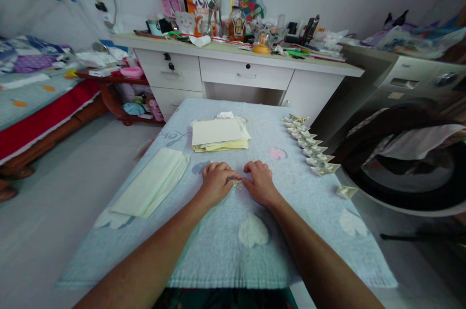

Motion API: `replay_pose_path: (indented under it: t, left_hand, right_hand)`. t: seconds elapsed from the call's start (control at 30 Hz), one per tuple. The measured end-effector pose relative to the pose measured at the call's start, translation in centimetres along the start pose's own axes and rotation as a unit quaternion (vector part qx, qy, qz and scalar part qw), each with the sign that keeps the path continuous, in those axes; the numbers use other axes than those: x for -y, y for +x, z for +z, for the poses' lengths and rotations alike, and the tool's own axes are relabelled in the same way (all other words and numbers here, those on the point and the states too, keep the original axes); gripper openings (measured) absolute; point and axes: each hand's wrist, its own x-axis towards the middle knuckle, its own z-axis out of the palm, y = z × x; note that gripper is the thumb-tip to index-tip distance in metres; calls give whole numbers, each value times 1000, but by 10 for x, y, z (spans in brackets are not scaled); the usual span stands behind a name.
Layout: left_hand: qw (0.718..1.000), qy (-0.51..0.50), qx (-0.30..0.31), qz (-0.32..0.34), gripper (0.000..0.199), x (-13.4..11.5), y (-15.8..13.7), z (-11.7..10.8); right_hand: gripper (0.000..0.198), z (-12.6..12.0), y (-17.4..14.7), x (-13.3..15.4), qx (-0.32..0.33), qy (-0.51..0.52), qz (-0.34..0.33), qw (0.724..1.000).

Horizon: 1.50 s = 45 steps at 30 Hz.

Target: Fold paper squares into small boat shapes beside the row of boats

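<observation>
Both hands meet over the middle of the cloth-covered table (218, 241). Between them lies a small folded piece of printed paper (238, 185), mostly covered by the fingers. My left hand (217, 181) is closed, its thumb and forefinger pinching the paper's left side. From the other side, the curled fingers and thumb of my right hand (260, 183) press on the same paper. A row of folded paper boats (313, 149) runs along the table's right side. One more folded paper piece (345, 192) sits apart, closer to me.
Beyond my hands lies a stack of cream paper sheets (218, 133); a pile of long pale sheets (151, 183) is at the left. A white desk (247, 73) crowded with things stands behind, a washing machine (418, 80) at the right, a bed (40, 100) at the left.
</observation>
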Motion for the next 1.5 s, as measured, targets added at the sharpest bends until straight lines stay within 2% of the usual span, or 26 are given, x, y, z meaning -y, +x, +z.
replay_pose_path:
  t: [0.17, 0.3, 0.43, 0.57, 0.87, 1.03, 1.23, 1.5]
  left_hand:
    - [1000, -2, -8, 7, 21, 1, 0, 2]
    - [1000, 0, -8, 10, 21, 2, 1, 2]
    - [1000, -1, -4, 8, 23, 1, 1, 0]
    - [1000, -1, -2, 5, 23, 0, 0, -1]
    - [1000, 4, -11, 10, 21, 2, 1, 2]
    - [1000, -4, -24, 11, 14, 0, -1, 2]
    - [1000, -11, -19, 7, 14, 0, -1, 2]
    - [1000, -12, -15, 8, 17, 0, -1, 2]
  right_hand:
    - [33, 1, -3, 7, -10, -28, 9, 1000]
    - [38, 0, -3, 1, -18, 1, -1, 1000]
    - [28, -4, -4, -8, -23, 54, -3, 998]
    - [18, -4, -5, -8, -19, 40, -12, 999]
    - [26, 9, -4, -1, -47, -68, -23, 996]
    - [21, 6, -4, -2, -41, -57, -26, 997]
    - [18, -2, -4, -6, -5, -16, -49, 999]
    - [19, 5, -3, -1, -31, -67, -42, 996]
